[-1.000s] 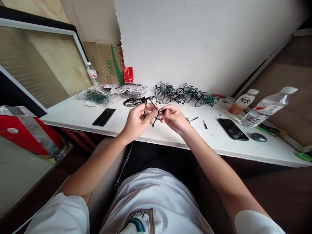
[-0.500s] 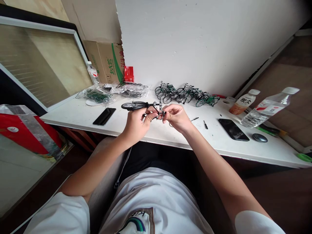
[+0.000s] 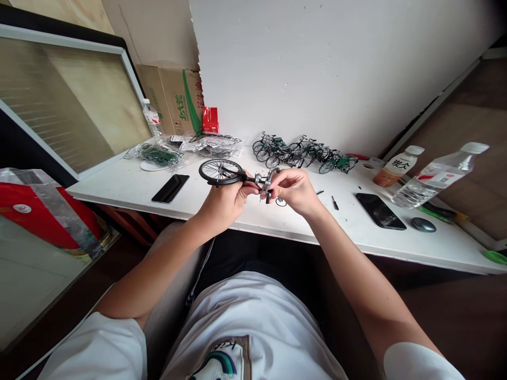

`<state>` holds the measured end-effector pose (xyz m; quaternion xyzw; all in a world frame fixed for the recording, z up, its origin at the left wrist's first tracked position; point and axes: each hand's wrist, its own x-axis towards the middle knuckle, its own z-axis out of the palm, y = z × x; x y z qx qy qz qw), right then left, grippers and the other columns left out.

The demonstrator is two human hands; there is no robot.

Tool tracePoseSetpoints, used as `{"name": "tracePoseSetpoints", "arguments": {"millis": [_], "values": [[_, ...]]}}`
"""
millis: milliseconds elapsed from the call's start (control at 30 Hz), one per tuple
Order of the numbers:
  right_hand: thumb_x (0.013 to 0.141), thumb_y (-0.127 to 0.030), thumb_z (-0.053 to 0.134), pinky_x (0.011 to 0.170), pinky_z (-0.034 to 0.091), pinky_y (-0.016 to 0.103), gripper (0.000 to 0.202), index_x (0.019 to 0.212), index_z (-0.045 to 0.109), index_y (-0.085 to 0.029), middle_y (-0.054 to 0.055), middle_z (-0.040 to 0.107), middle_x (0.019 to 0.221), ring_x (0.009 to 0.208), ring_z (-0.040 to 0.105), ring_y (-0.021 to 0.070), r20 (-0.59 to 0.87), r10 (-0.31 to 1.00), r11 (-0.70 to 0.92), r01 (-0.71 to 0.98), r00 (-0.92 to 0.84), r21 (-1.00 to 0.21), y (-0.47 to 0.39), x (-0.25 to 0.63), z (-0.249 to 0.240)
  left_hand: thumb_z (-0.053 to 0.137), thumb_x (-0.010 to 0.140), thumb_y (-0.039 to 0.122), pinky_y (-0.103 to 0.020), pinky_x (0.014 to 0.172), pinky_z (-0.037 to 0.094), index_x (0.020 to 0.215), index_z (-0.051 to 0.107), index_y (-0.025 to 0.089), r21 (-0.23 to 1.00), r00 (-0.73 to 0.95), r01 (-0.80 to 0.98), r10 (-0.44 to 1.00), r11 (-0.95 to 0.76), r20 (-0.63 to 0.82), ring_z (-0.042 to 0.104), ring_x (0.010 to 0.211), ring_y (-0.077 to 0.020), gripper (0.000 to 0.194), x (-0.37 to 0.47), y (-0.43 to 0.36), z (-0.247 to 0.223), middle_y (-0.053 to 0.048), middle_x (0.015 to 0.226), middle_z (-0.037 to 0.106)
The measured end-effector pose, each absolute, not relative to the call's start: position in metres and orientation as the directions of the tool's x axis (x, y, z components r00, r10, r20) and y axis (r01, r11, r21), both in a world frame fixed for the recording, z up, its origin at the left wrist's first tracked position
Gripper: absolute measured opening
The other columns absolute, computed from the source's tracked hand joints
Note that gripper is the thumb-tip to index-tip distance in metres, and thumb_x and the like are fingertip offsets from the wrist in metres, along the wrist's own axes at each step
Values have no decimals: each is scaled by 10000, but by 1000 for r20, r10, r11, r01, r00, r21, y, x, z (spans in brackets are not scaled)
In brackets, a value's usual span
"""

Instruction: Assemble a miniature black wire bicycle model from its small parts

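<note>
A small model bicycle part (image 3: 221, 172) with a black-rimmed spoked wheel is held above the table's front edge. My left hand (image 3: 227, 203) is closed on its black frame, with the wheel sticking out to the left over the knuckles. Pinched at the other end, the grey handlebar piece (image 3: 269, 184) is between the thumb and fingers of my right hand (image 3: 293, 191). Both hands' fingertips nearly meet around the joint, which they partly cover. Under my right hand a small loose wheel (image 3: 281, 202) lies on the white table (image 3: 190, 203).
Several finished model bicycles (image 3: 301, 152) stand at the back. Bagged parts (image 3: 160, 154) lie at the back left beside a carton (image 3: 170, 100). Phones (image 3: 170, 189) (image 3: 380, 211) lie on both sides. Bottles (image 3: 398, 166) (image 3: 439, 174), a dark round object (image 3: 423, 225) and a small tool (image 3: 335, 202) are on the right.
The held model has turned, so its wheel now shows more of its spoked face. Its handlebar end has tilted and shifted slightly right, along with my right hand.
</note>
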<state>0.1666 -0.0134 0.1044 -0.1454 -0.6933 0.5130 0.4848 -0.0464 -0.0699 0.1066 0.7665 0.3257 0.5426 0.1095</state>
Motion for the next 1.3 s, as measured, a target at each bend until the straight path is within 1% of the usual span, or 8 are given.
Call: {"name": "tracePoseSetpoints", "arguments": {"millis": [167,267,500,667,800,900,1167,1300], "values": [[726,-411,1019,529,633,271,374,702,727,-177,54,774,686,588,762,189,520,687,390,-346,-508,-853,-21,163,109,614,1006,157,-327,962,588,924,713,186,344,280,541,549,-768,787,767,939,-215,132,-51,-74,110,-48,930,784],[713,-364,1028,503,620,248,375,700,708,-168,55,770,666,594,777,200,476,703,339,-340,-528,-877,-23,161,108,605,984,110,-325,966,599,902,720,184,279,294,573,512,-770,807,784,950,-214,159,-51,-75,108,-51,940,803],[650,-304,1049,493,618,230,363,701,721,-159,37,752,625,578,774,195,365,729,249,-272,-579,-930,-25,164,111,581,908,35,-309,896,638,869,733,185,296,244,563,497,-772,832,808,870,-201,217,-46,-73,98,-43,905,826],[625,-248,1054,508,622,231,351,735,735,-153,37,756,623,576,770,190,330,741,215,-259,-585,-942,-26,163,109,568,860,-10,-273,816,638,865,726,174,281,245,532,464,-798,851,809,794,-187,243,-45,-74,97,-38,865,826],[631,-266,1052,514,616,233,364,751,728,-153,29,744,609,564,760,181,314,738,201,-251,-597,-947,-26,162,107,548,855,-19,-252,754,632,891,730,168,288,257,523,471,-802,844,806,760,-177,264,-45,-76,97,-35,868,830],[635,-286,1051,507,605,232,375,749,719,-156,26,737,605,568,756,181,306,738,205,-233,-601,-951,-26,162,108,549,853,-20,-252,759,633,874,728,169,273,262,513,451,-814,853,810,766,-178,261,-44,-76,97,-33,858,830],[632,-229,1048,499,619,250,555,846,537,-213,-18,760,682,561,764,188,287,752,155,-264,-593,-952,-28,160,107,565,834,-18,-263,782,639,844,722,183,286,243,525,463,-802,853,805,771,-179,255,-43,-74,95,-20,804,813],[669,-153,998,495,606,222,530,876,514,-217,-27,766,686,556,761,173,305,746,170,-274,-592,-947,-28,158,104,583,830,-3,-268,770,636,830,731,190,312,236,534,492,-786,838,801,784,-185,243,-43,-73,93,-27,817,814]]}}
